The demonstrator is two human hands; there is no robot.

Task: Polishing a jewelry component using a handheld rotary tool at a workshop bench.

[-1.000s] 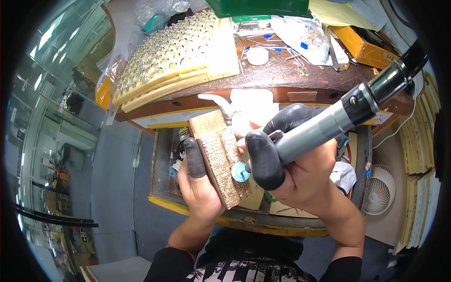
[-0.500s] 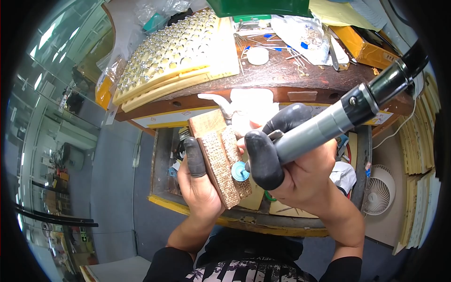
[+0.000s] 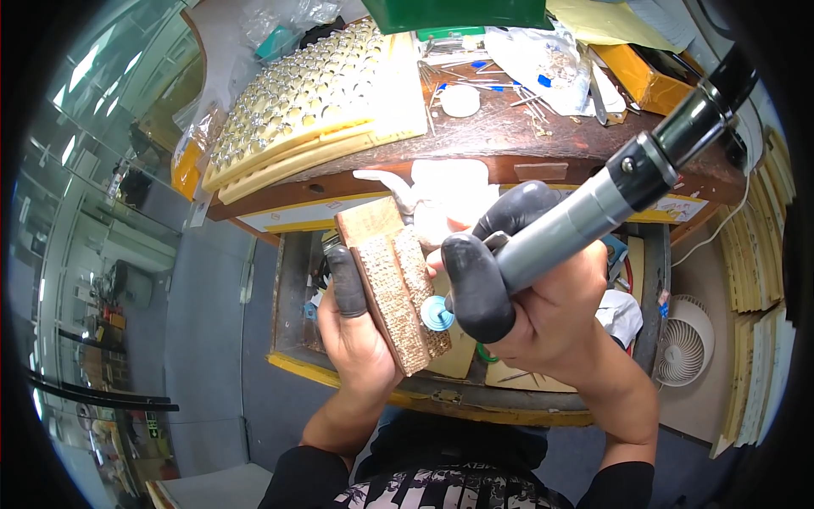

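Note:
My left hand (image 3: 352, 339), a black cot on its thumb, grips a wooden block (image 3: 370, 222) on its left side. Rows of small gold-coloured, textured pieces (image 3: 386, 288) cover the block's upper face in two strips. My right hand (image 3: 543, 314) is closed round a grey and black rotary handpiece (image 3: 577, 220), with black cots on its thumb and a finger. At the handpiece's tip a light blue radial disc (image 3: 437, 313) sits at the right strip, near the block's right edge. Whether it touches the gold pieces I cannot tell. The left fingers behind the block are mostly hidden.
Over my lap an open drawer (image 3: 339, 377) holds tools and scraps. On the bench stand yellow trays (image 3: 297, 144) of shiny round pieces, a white round container (image 3: 460, 101), loose burs and a green bin (image 3: 458, 13). A white fan (image 3: 683, 343) stands at the right.
The blue disc has shifted slightly right relative to the block, toward its right edge. The handpiece's rear end has swung a little left in view. Both hands keep their grips.

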